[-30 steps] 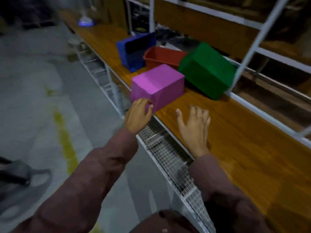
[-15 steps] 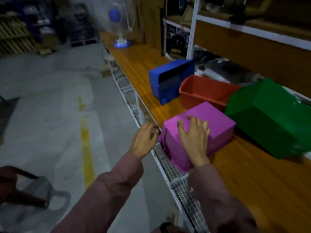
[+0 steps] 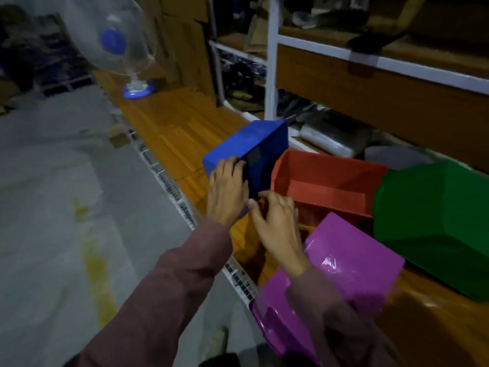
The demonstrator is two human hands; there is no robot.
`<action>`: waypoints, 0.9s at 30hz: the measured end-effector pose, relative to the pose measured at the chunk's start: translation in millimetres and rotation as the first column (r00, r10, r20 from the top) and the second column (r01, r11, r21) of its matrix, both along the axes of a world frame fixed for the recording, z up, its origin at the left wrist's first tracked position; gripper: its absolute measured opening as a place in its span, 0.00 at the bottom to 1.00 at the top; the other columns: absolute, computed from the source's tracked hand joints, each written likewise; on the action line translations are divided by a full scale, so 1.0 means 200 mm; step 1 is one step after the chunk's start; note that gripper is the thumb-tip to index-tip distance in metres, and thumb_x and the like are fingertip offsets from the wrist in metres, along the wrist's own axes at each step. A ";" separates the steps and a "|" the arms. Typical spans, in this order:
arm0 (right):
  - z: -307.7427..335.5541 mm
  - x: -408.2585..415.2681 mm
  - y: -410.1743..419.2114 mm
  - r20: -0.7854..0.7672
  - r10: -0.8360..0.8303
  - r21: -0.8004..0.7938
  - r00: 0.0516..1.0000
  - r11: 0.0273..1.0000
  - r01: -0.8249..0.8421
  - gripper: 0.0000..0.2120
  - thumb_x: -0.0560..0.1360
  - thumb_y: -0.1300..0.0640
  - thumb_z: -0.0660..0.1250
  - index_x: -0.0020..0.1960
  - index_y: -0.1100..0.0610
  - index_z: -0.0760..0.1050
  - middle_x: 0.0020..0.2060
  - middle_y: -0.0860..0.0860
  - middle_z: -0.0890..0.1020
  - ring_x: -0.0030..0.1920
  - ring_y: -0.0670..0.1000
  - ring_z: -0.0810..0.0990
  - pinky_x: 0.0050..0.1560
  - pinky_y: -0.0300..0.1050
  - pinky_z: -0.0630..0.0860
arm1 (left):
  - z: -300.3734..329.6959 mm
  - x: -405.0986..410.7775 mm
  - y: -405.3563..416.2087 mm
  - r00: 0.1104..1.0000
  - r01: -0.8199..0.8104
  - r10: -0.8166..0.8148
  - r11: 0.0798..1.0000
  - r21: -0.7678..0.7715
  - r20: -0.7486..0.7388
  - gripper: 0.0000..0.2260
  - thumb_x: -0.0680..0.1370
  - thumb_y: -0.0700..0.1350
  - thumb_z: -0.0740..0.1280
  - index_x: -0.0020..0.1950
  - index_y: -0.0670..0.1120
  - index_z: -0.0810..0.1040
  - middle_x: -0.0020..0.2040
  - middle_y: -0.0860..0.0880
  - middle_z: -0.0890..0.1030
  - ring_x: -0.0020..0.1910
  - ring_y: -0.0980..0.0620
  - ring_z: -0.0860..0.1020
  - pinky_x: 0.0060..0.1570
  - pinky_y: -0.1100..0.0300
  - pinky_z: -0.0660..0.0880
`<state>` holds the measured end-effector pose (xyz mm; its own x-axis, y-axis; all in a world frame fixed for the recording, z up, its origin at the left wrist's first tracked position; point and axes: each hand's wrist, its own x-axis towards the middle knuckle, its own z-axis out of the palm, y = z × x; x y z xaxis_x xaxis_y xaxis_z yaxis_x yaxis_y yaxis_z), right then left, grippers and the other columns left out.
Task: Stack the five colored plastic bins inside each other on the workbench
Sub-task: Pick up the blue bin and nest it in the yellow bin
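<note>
Surface: a long orange-brown wooden workbench (image 3: 169, 133) is running from 6 o'clock toward 11 o'clock, with a white wire-mesh edge (image 3: 172, 184) along its near side. A grey concrete floor (image 3: 53, 207) with a worn yellow line (image 3: 98, 276) is lying at 9 o'clock. A white-framed shelving unit (image 3: 271, 62) is standing at 1 o'clock behind the bench. A white-and-blue table fan (image 3: 116, 43) is sitting on the bench's far end at 11 o'clock.

Bins: a blue plastic bin (image 3: 246, 147) is resting on its side at centre, its dark opening facing 3 o'clock. An open-topped red plastic bin (image 3: 325, 184) is standing upright just beside it at 2 o'clock. A green plastic bin (image 3: 434, 226) is tilting at 3 o'clock. An overturned magenta plastic bin (image 3: 352, 260) is lying at 5 o'clock.

Hands: the left hand (image 3: 227, 192) is gripping the blue bin's near rim, fingers curled over its edge. The right hand (image 3: 277, 221) is hovering just beside that bin's lower corner, fingers loosely spread; whether it is touching is unclear.

Hard to make out: only four bins are showing. The shelf contents are appearing dark and blurred. The brown sleeves (image 3: 169, 295) are covering part of the magenta bin, and the green bin is running toward the frame edge.
</note>
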<state>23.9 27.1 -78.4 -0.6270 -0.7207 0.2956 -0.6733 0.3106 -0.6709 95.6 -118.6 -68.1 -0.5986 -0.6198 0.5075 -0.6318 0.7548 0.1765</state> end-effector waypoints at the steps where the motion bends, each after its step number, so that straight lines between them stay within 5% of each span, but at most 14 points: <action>1: -0.01 0.01 -0.06 0.006 -0.012 0.026 1.000 1.000 0.011 0.22 0.82 0.38 0.61 0.66 0.52 0.79 0.62 0.49 0.84 0.65 0.57 0.75 0.66 0.60 0.72 | 0.04 -0.10 -0.09 0.998 0.036 -0.035 0.999 -0.024 0.059 0.24 0.78 0.45 0.69 0.73 0.44 0.74 0.74 0.43 0.74 0.70 0.40 0.73 0.62 0.45 0.74; 6: 0.02 0.08 -0.23 0.058 -0.089 0.133 0.994 0.988 0.081 0.23 0.83 0.38 0.57 0.70 0.50 0.76 0.65 0.49 0.82 0.69 0.55 0.73 0.70 0.60 0.70 | 0.13 -0.42 -0.55 0.950 0.038 -0.085 0.986 0.160 0.302 0.28 0.79 0.46 0.68 0.79 0.44 0.67 0.72 0.37 0.71 0.64 0.32 0.78 0.53 0.40 0.78; 9: 0.02 0.14 -0.29 0.091 -0.165 0.174 0.982 0.974 0.148 0.23 0.84 0.38 0.57 0.71 0.50 0.75 0.67 0.48 0.81 0.71 0.53 0.71 0.71 0.59 0.69 | 0.14 -0.41 -0.73 0.918 0.118 -0.189 0.969 0.216 0.348 0.22 0.80 0.47 0.62 0.73 0.44 0.72 0.66 0.35 0.77 0.59 0.30 0.81 0.54 0.39 0.79; 15: 0.01 0.29 -0.33 0.232 -0.319 0.147 0.919 0.945 0.291 0.21 0.85 0.38 0.60 0.72 0.48 0.73 0.67 0.43 0.79 0.69 0.46 0.71 0.71 0.54 0.71 | 0.17 0.06 -1.09 0.981 0.166 -0.117 0.919 0.356 -0.155 0.17 0.77 0.39 0.66 0.64 0.43 0.81 0.53 0.31 0.84 0.50 0.29 0.82 0.49 0.37 0.79; 18: 0.04 0.33 -0.37 0.426 -0.344 0.038 0.837 0.931 0.364 0.25 0.83 0.33 0.63 0.75 0.44 0.70 0.67 0.41 0.80 0.66 0.44 0.77 0.66 0.53 0.77 | 0.16 0.21 -1.08 0.888 0.292 -0.093 0.871 0.396 -0.451 0.15 0.78 0.46 0.64 0.64 0.50 0.80 0.52 0.40 0.84 0.50 0.36 0.82 0.50 0.40 0.79; 21: 0.15 0.32 -0.43 0.757 -0.221 -0.153 0.615 0.855 0.495 0.27 0.80 0.31 0.67 0.74 0.41 0.73 0.64 0.45 0.85 0.62 0.47 0.84 0.61 0.53 0.81 | 0.24 0.15 -0.88 0.721 0.488 -0.092 0.771 0.409 -0.687 0.20 0.80 0.45 0.67 0.72 0.54 0.79 0.59 0.51 0.86 0.57 0.43 0.84 0.57 0.45 0.81; 24: 0.27 0.28 -0.41 0.826 -0.075 -0.386 0.559 0.649 0.656 0.16 0.84 0.49 0.69 0.69 0.54 0.80 0.61 0.53 0.87 0.62 0.54 0.86 0.61 0.55 0.82 | 0.33 0.09 -0.56 0.588 0.643 -0.090 0.655 0.397 -0.804 0.20 0.84 0.46 0.67 0.74 0.64 0.74 0.62 0.70 0.80 0.62 0.61 0.81 0.61 0.57 0.78; 27: 0.38 0.23 -0.23 0.740 -0.228 -0.456 0.633 0.521 0.721 0.18 0.81 0.62 0.72 0.70 0.63 0.76 0.63 0.57 0.86 0.63 0.58 0.86 0.63 0.53 0.82 | 0.36 0.04 -0.31 0.525 0.721 -0.065 0.564 0.403 -0.848 0.22 0.85 0.45 0.67 0.79 0.47 0.69 0.60 0.77 0.77 0.59 0.71 0.78 0.58 0.65 0.76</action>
